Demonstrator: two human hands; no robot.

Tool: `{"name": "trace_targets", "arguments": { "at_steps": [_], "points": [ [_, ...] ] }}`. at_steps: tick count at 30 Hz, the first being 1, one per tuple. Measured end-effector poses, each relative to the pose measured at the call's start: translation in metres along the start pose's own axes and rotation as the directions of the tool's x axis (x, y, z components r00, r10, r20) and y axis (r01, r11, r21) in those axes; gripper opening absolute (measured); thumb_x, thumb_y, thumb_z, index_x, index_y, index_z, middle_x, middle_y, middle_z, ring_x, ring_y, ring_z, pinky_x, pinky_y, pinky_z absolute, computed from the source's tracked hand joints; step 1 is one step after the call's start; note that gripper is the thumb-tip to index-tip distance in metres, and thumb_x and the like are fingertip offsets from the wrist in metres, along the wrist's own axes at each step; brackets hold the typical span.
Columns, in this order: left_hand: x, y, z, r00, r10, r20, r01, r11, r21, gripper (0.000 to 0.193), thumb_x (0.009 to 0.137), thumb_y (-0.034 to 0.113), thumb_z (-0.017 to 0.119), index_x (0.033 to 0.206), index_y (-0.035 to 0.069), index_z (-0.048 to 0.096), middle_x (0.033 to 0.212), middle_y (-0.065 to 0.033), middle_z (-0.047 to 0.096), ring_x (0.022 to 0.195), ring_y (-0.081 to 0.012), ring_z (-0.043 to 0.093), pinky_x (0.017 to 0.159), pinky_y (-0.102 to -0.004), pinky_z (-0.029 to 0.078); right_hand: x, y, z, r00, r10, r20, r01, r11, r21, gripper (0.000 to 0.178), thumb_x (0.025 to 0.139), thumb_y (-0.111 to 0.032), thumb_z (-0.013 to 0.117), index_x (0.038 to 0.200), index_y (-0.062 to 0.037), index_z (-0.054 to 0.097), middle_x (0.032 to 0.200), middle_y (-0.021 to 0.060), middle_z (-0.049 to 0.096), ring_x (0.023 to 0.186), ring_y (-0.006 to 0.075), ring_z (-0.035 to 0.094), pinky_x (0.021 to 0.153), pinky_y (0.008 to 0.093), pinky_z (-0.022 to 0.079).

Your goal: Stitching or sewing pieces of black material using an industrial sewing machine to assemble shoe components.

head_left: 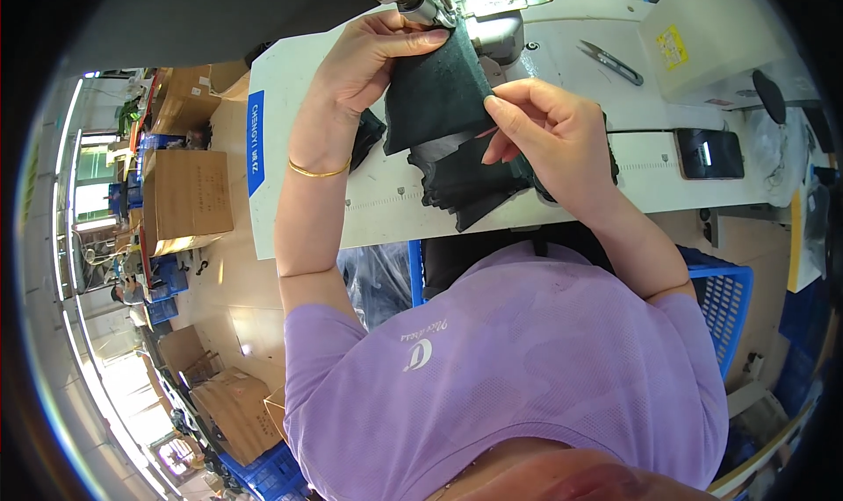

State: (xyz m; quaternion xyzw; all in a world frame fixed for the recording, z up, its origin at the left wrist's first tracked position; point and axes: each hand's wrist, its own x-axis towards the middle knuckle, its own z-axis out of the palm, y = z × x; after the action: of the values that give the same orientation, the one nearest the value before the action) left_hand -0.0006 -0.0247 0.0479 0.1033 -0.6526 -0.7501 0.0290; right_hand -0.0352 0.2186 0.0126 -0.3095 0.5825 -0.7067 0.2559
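Observation:
A dark green piece of fabric [436,97] lies under the needle area of a sewing machine [428,11]. My left hand [376,57] is closed on its upper left edge, thumb on top, close to the machine's presser parts. With thumb and forefinger, my right hand [549,132] pinches the right edge of the same fabric, lower down. More dark fabric pieces [479,183] with uneven edges hang beneath it toward me, partly hidden by the upper layer and my right hand. Another dark scrap [367,136] sits beside my left wrist.
Thread snips [612,62] lie on the white sewing table [303,163], right of the machine. Farther right are a black phone [709,154] and a translucent plastic bin [716,40]. A blue plastic crate [727,317] stands by my right side. Cardboard boxes [189,194] stand on the floor at left.

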Motion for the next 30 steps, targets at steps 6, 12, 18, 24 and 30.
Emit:
{"name": "trace_targets", "arguments": {
  "at_steps": [6,12,18,24,30],
  "points": [
    [-0.001,-0.002,0.002,1.0,0.011,0.023,-0.01,0.998,-0.055,0.01,0.08,-0.005,0.076,0.083,0.001,0.07,0.095,-0.0118,0.073,0.086,-0.0145,0.068,0.081,-0.0254,0.054,-0.003,0.0,0.004,0.999,-0.033,-0.013,0.033,0.998,-0.05,0.016,0.097,-0.011,0.061,0.102,0.0038,0.067,0.076,0.0064,0.068,0.064,0.0118,0.068,0.057,0.0221,0.051],
    [-0.005,0.002,0.007,1.0,0.021,-0.01,-0.022,0.998,-0.052,0.009,0.079,-0.004,0.077,0.083,0.001,0.07,0.092,-0.0113,0.073,0.084,-0.0148,0.068,0.08,-0.0256,0.054,-0.002,0.003,0.006,0.999,-0.04,-0.018,0.04,0.999,-0.013,0.016,0.097,-0.01,0.061,0.103,0.0045,0.066,0.076,0.0065,0.068,0.064,0.0127,0.068,0.057,0.0222,0.05],
    [0.001,-0.002,-0.003,0.994,0.1,0.048,-0.096,0.993,-0.069,0.008,0.081,-0.004,0.074,0.087,0.0,0.07,0.092,-0.0119,0.073,0.083,-0.0169,0.069,0.083,-0.0262,0.055,0.004,0.004,0.005,0.999,-0.021,-0.026,0.022,0.999,0.027,0.017,0.096,-0.013,0.061,0.096,0.0031,0.066,0.075,0.006,0.068,0.064,0.0103,0.068,0.059,0.0221,0.054],
    [0.009,-0.004,0.001,0.999,-0.01,-0.03,0.006,0.993,-0.121,0.025,0.082,-0.009,0.065,0.105,0.0,0.068,0.102,-0.0087,0.071,0.091,-0.02,0.069,0.081,-0.0301,0.056,0.01,0.005,0.005,0.999,-0.038,-0.029,0.038,0.999,0.009,0.019,0.097,-0.013,0.062,0.102,0.0046,0.066,0.074,0.0068,0.067,0.062,0.0134,0.068,0.055,0.0215,0.052],
    [0.018,-0.009,-0.01,0.998,0.041,-0.055,-0.047,0.993,-0.11,0.026,0.082,-0.008,0.065,0.107,0.0,0.068,0.103,-0.0099,0.071,0.088,-0.022,0.068,0.082,-0.0321,0.055,0.016,0.002,0.006,0.998,-0.029,-0.048,0.028,0.999,-0.019,0.019,0.096,-0.015,0.061,0.096,0.0025,0.067,0.074,0.0054,0.069,0.064,0.0108,0.069,0.059,0.0222,0.054]
  ]
}}
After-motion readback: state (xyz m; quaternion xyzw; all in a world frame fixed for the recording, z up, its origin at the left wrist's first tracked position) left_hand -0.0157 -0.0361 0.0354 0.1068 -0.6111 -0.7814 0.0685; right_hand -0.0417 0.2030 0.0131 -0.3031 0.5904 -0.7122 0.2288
